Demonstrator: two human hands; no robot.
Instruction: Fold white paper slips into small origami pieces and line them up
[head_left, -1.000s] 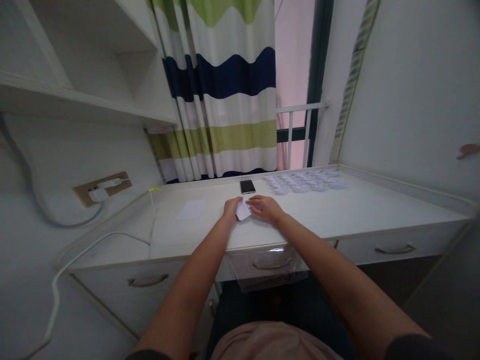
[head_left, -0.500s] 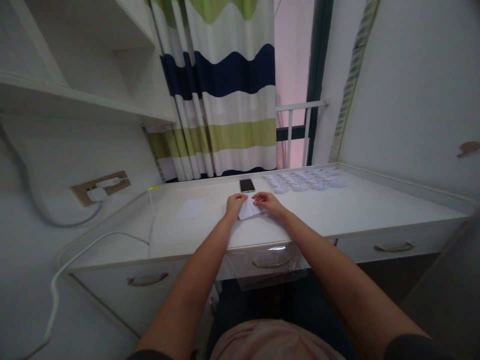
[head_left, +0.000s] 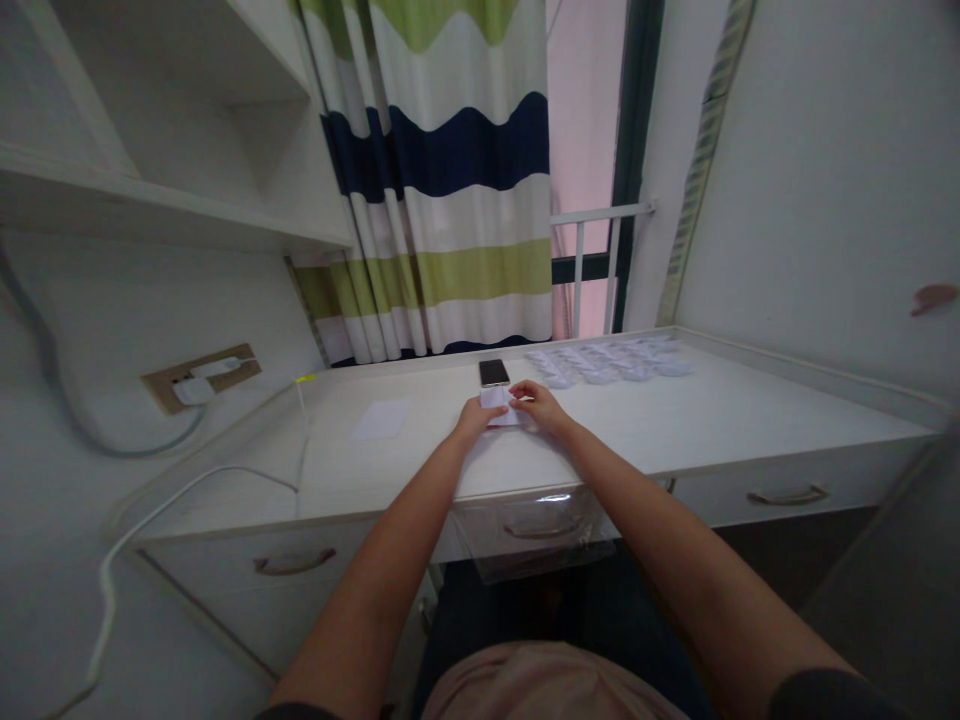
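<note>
Between my hands is a small folded white paper, held just above the desk. My left hand grips its left side, thumb across the front. Fingers of my right hand pinch at its right edge. Right behind the paper lies a black phone, flat on the desk. A flat white sheet rests on the desk to the left of my hands. Several folded white paper pieces are laid out in rows at the back right.
The white desk has drawers along its front, and a clear plastic sheet hangs over the middle one. A white cable runs over the left end. A wall socket with plugs is at left, a striped curtain behind.
The paper has been turned in my hands, from a pointed, slanted shape to a squarer one with its top edge facing me. My left hand has shifted slightly down.
</note>
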